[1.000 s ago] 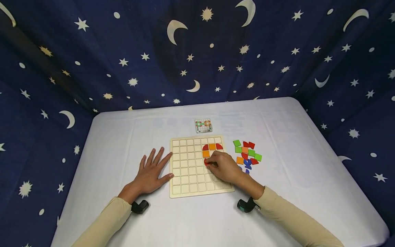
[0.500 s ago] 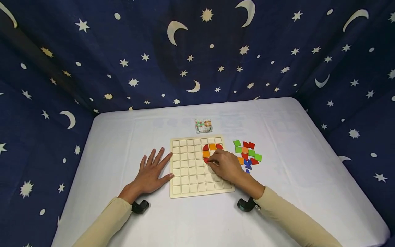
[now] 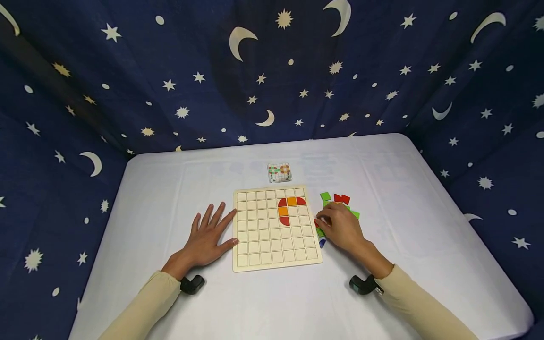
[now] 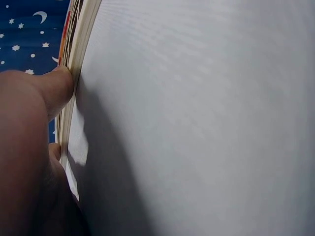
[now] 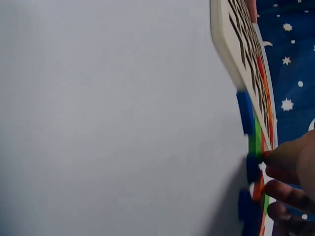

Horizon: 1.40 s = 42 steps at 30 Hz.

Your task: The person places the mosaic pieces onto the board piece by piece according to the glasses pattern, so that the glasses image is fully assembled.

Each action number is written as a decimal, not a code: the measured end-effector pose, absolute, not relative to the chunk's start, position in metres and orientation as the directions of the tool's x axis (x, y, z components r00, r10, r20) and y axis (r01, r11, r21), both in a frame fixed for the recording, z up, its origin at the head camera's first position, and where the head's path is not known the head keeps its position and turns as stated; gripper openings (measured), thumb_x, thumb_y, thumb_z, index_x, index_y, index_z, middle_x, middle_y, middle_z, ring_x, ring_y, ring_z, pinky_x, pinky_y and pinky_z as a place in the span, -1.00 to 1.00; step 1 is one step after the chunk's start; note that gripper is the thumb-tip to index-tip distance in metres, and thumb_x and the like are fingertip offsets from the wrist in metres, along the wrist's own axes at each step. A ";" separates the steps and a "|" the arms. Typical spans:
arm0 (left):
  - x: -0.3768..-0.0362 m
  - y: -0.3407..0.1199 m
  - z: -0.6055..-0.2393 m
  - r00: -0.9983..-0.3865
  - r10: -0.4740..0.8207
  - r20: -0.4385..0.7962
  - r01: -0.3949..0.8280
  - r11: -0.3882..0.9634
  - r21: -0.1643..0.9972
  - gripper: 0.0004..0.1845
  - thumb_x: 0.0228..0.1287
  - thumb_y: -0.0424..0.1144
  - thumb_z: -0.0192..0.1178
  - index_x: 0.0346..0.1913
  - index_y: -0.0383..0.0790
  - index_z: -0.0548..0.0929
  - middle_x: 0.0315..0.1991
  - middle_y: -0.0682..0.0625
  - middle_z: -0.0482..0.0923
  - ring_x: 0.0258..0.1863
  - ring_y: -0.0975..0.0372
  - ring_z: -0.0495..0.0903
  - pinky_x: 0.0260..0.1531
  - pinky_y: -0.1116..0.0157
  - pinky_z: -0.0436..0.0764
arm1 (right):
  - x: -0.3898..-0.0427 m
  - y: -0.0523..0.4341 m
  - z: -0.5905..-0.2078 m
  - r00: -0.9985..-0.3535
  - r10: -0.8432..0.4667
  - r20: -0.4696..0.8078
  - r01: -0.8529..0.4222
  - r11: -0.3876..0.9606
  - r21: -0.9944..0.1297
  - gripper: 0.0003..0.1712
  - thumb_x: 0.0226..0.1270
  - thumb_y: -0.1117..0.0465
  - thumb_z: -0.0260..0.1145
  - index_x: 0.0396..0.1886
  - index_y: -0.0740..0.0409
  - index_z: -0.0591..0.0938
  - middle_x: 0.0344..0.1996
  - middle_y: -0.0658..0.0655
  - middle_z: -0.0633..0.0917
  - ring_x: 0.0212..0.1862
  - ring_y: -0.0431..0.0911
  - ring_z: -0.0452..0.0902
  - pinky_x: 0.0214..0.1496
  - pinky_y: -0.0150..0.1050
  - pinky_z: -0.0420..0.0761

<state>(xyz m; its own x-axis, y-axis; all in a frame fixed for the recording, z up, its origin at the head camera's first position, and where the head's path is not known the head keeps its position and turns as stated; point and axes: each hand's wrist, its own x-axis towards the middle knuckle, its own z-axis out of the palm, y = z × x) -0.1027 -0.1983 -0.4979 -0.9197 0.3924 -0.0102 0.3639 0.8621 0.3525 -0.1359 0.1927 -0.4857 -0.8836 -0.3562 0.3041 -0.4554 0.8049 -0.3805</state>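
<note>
The right hand [image 3: 342, 229] covers much of the loose coloured tiles [image 3: 340, 200] beside the wooden grid board [image 3: 272, 245], fingers curled over them; a grip cannot be made out. The left hand [image 3: 208, 236] lies spread against the board mid-table [image 3: 170, 189], under starry blue drapes [image 3: 127, 71]. Moments earlier, the right hand was on the board.

bare table [image 3: 170, 189] left, loose pieces [image 3: 342, 199] crowd board's [image 3: 263, 245] right edge

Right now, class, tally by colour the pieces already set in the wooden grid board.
Red pieces: 3
Orange pieces: 2
Total on the board: 5
</note>
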 end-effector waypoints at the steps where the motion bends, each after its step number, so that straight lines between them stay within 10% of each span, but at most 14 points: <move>1: -0.103 -0.198 -0.498 -0.920 0.393 -0.009 0.365 0.862 0.351 -0.17 0.36 0.25 0.07 0.56 0.00 0.11 0.57 -0.18 -0.17 0.51 -0.16 -0.29 0.30 -0.27 -0.26 | -0.135 0.196 -0.486 -0.886 -0.348 0.305 -0.448 0.811 -0.377 -0.93 0.10 0.28 0.51 -0.40 0.13 0.78 -0.42 0.00 0.59 -0.34 -0.13 0.39 -0.41 -0.24 0.44; 19: -0.103 -0.200 -0.497 -0.918 0.397 -0.005 0.369 0.858 0.357 -0.17 0.37 0.25 0.06 0.57 0.01 0.09 0.57 -0.18 -0.18 0.51 -0.16 -0.30 0.30 -0.27 -0.25 | -0.137 0.222 -0.479 -0.848 -0.448 0.284 -0.521 0.803 -0.288 -0.74 -0.09 0.28 0.55 -0.30 0.12 0.78 -0.33 0.05 0.74 -0.20 0.00 0.60 -0.18 -0.08 0.46; 29: -0.102 -0.199 -0.496 -0.918 0.395 -0.019 0.362 0.858 0.364 -0.17 0.37 0.25 0.07 0.57 0.02 0.08 0.57 -0.17 -0.18 0.51 -0.15 -0.31 0.31 -0.27 -0.27 | -0.141 0.178 -0.489 -0.728 -0.568 0.385 -0.686 0.615 -0.389 -0.80 0.04 0.31 0.54 -0.28 0.15 0.78 -0.28 -0.01 0.74 -0.18 -0.11 0.61 -0.19 -0.19 0.59; 42: -0.101 -0.199 -0.493 -0.917 0.397 -0.022 0.361 0.855 0.372 -0.17 0.37 0.24 0.07 0.57 0.00 0.08 0.57 -0.17 -0.19 0.51 -0.15 -0.32 0.31 -0.27 -0.28 | -0.151 0.153 -0.489 -0.737 -0.590 0.331 -0.665 0.543 -0.513 -0.82 0.13 0.37 0.49 -0.26 0.10 0.80 -0.25 -0.04 0.76 -0.11 -0.10 0.61 -0.07 -0.18 0.58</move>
<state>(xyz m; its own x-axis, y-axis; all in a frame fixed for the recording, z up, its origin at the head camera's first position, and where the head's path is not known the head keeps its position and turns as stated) -0.1011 -0.1988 -0.4926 -0.9174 0.3973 -0.0224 0.3613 0.8552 0.3717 -0.1512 0.1533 -0.4890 -0.7367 -0.5898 0.3308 -0.6649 0.5429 -0.5130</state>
